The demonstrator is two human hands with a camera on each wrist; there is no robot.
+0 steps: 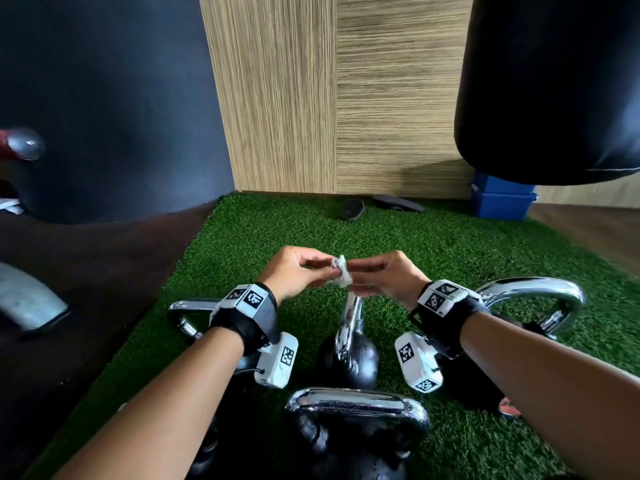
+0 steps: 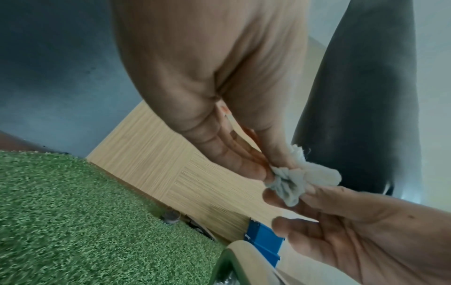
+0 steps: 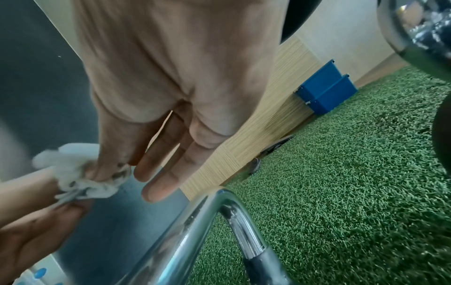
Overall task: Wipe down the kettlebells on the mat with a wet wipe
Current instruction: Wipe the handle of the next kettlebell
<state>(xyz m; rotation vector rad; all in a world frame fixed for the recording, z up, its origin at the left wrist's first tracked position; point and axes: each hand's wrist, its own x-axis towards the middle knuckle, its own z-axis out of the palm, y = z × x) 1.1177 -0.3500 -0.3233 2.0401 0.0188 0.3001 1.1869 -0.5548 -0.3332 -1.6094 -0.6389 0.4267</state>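
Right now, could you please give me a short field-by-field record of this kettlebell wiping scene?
left hand: pinches the wet wipe
right hand: pinches the same wipe from the other side
wipe state: crumpled, held in the air above the middle kettlebell, not touching it
kettlebells: four chrome-handled ones in view on the green mat
background: blue box by the wooden wall

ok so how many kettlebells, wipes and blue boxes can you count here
kettlebells, counted by the chrome handles in view: 4
wet wipe: 1
blue boxes, stacked by the wall: 2
total: 7
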